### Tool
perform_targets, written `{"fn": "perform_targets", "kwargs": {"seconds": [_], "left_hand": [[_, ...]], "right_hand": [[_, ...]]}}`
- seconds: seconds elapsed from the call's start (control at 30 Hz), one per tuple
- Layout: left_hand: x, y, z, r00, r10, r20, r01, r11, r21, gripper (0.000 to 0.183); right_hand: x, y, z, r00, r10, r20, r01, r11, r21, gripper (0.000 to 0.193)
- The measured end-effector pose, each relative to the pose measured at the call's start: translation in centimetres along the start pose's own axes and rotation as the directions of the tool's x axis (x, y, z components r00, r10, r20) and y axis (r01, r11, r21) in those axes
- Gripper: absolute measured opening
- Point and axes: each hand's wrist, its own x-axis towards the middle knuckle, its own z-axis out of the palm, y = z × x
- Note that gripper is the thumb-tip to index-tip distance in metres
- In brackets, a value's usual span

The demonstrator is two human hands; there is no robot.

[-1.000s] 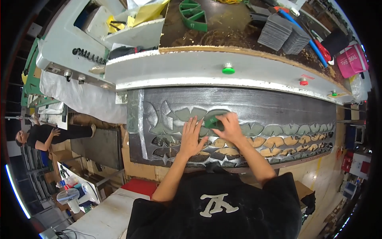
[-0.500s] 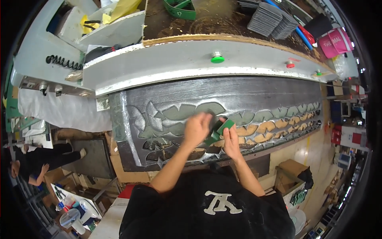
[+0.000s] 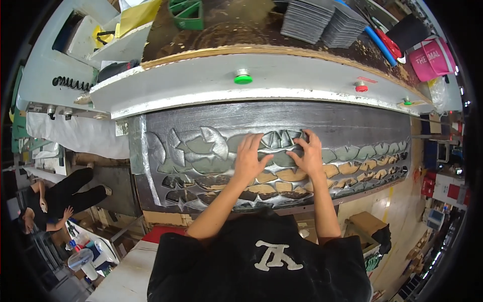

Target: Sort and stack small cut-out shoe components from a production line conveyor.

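A fan-shaped cutting die (image 3: 282, 139) with inner dividers lies on the dark sheet (image 3: 226, 115), its metal edges shining. My left hand (image 3: 247, 158) is at the die's left end, fingertips against its edge and thumb stretched out below. At the right end my right hand (image 3: 309, 153) curls its fingers over the rim, its thumb pointing inward at the near side. Together the two hands hold the die between them. Rows of cut-out openings run along the sheet around and nearer than the die, with green and tan showing through.
Behind the sheet stands a grey machine beam (image 3: 176, 83) with a green button (image 3: 243, 79) and a red button (image 3: 361, 87). On its top lie a green divided die (image 3: 186, 14), stacked grey pieces (image 3: 304, 20) and a pink container (image 3: 427, 59). Another person (image 3: 55, 199) is at far left.
The green cutting die, held up before, now rests on the sheet slightly farther away. Both hands have moved out to its two ends. The view has shifted a little.
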Motion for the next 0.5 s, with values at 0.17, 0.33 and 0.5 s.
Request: {"fn": "perform_targets", "kwargs": {"seconds": [0.17,0.33,0.5], "left_hand": [[-0.3,-0.2,5.0,0.957,-0.122,-0.262,0.136,0.99,0.035,0.065],[-0.2,0.3,5.8,0.929,-0.157,-0.334,0.179,0.983,0.036,0.068],[-0.6,-0.1,6.1,0.921,-0.166,-0.353,0.174,0.985,-0.007,0.068]], "right_hand": [[-0.3,3.8,3.0,0.983,-0.128,-0.135,0.138,0.988,0.072,0.035],[-0.1,4.6,3.7,0.97,-0.112,-0.216,0.151,0.973,0.172,0.042],[-0.4,4.7,3.6,0.971,-0.141,-0.191,0.172,0.973,0.154,0.037]]}}
